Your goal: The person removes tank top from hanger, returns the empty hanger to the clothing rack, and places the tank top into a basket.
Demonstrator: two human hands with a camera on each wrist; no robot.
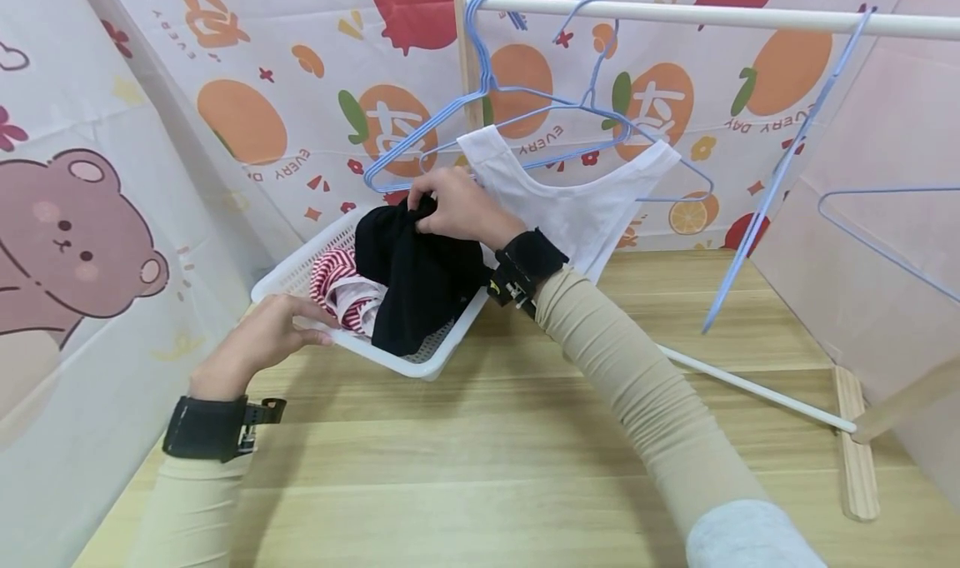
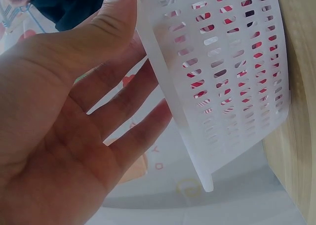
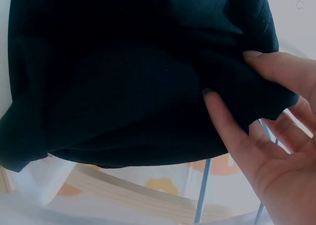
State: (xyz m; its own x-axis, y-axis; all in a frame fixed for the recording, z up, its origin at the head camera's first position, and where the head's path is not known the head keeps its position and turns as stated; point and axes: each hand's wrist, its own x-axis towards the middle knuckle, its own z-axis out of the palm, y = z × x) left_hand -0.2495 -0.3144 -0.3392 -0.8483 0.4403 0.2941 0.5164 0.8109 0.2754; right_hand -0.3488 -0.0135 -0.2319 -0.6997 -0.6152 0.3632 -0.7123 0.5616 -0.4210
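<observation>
My right hand (image 1: 461, 210) pinches a bunched black garment (image 1: 431, 276) between thumb and fingers, above a white perforated plastic basket (image 1: 420, 366). In the right wrist view the dark cloth (image 3: 123, 96) fills most of the frame, an edge of it caught between thumb and fingers (image 3: 224, 116). My left hand (image 1: 262, 339) holds the basket's near-left rim. The left wrist view has the fingers reaching behind the rim (image 2: 170, 96) and the thumb along it. A red-and-white striped garment (image 1: 337, 281) lies in the basket beside the black one. The black garment's lower part rests in the basket.
A white rail (image 1: 675, 14) on a wooden stand carries several blue hangers (image 1: 427, 131). A white sleeveless top (image 1: 570, 210) hangs on one, behind my right wrist. Another hanger (image 1: 787, 168) hangs edge-on at right. A white lower bar (image 1: 757, 389) joins the stand's wooden foot (image 1: 855, 443).
</observation>
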